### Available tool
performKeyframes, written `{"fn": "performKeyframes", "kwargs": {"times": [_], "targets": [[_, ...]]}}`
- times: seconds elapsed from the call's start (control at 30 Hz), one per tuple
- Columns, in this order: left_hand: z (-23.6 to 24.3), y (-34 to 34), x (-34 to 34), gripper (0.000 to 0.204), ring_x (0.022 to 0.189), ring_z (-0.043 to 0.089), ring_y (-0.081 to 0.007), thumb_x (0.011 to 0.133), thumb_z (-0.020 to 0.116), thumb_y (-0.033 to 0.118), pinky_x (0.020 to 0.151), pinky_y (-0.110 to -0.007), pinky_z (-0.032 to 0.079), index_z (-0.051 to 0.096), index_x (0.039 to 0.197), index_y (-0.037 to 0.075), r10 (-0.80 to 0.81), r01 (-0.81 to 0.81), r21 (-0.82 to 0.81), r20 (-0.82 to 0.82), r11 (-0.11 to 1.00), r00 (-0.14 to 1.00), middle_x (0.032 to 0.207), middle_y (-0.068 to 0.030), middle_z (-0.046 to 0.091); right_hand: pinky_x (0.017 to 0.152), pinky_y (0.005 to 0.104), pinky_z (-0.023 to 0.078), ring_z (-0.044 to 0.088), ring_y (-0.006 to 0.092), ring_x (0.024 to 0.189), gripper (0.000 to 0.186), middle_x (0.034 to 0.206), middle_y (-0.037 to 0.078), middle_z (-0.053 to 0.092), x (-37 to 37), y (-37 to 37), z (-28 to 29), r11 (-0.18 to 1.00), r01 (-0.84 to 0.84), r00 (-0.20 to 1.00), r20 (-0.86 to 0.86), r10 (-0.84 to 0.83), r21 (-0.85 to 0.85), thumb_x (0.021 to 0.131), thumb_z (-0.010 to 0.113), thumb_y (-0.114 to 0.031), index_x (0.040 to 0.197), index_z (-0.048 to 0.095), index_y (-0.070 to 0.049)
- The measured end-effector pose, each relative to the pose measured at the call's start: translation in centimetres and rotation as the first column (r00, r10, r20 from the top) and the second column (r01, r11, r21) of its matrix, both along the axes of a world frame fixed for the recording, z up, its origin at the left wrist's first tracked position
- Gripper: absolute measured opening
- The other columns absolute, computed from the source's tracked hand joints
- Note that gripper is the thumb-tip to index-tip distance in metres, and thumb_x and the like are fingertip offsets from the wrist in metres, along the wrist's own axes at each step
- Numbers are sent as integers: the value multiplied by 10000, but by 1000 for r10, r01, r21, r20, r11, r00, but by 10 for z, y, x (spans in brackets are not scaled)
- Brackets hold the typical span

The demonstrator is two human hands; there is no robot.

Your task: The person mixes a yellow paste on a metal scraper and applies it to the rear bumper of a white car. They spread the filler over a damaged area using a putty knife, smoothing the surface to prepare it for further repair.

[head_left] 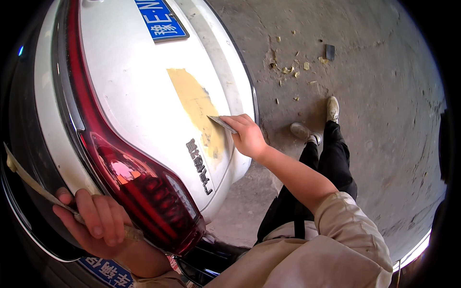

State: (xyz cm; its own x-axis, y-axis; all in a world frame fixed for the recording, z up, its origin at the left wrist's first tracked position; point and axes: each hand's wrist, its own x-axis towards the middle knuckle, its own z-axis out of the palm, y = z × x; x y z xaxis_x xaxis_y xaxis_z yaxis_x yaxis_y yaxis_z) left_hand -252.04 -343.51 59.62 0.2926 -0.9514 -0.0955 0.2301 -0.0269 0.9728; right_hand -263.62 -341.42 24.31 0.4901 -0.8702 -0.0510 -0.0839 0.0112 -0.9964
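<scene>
My right hand [249, 137] is closed on a thin grey scraper [222, 124]. The blade's edge rests on a tan patch of body filler [192, 98] spread over the white tailgate [129, 91] of a car. At the lower left, beside the red tail light [144, 201], my left hand [98, 218] grips a long putty knife [36, 185]. That knife shows nearly edge-on, with a small yellowish dab [10, 164] near its tip. Part of its handle is hidden by my fingers.
A dark raised emblem [199, 165] lies just below the filler, and a blue licence plate [162, 20] sits above it. Yellowish scraps [296, 74] and a dark flat piece [330, 52] lie on the concrete floor [384, 120]. Another blue plate [106, 272] shows at the bottom.
</scene>
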Motion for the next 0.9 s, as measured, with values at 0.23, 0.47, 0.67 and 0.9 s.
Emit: {"fn": "performKeyframes", "kwargs": {"times": [0.23,0.47,0.67,0.9], "targets": [[-3,1,-2,457,408,387,-117,1079,230,319,350,-236,376,460,1175,-64,-17,17,9,-13,1000,1000,648,-66,411,885,393,492,570,324,1004,568,1128,120,637,-12,42,12,996,18,999,30,-20,82,726,559,105,1264,598,-74],[0,11,-1,463,395,397,-148,1069,168,398,330,-265,418,423,1135,18,30,-30,53,-9,998,999,643,-86,431,845,342,489,615,253,925,367,1010,99,674,-49,58,14,963,-36,987,162,-8,267,820,544,70,1160,628,-38],[-5,21,-14,475,383,432,-164,1066,250,386,314,-254,354,462,1128,-35,-200,200,175,-17,964,980,661,-125,502,832,268,453,562,122,909,327,1003,55,623,-89,-7,59,857,119,875,356,-330,501,905,509,-26,1228,480,16],[5,15,-29,351,505,561,-96,1023,459,244,478,-233,437,592,855,-34,-588,373,698,84,611,804,682,-57,622,919,325,479,623,236,1053,360,1155,197,631,-132,-62,162,978,207,774,616,-144,-32,901,534,79,1260,511,76]]}}
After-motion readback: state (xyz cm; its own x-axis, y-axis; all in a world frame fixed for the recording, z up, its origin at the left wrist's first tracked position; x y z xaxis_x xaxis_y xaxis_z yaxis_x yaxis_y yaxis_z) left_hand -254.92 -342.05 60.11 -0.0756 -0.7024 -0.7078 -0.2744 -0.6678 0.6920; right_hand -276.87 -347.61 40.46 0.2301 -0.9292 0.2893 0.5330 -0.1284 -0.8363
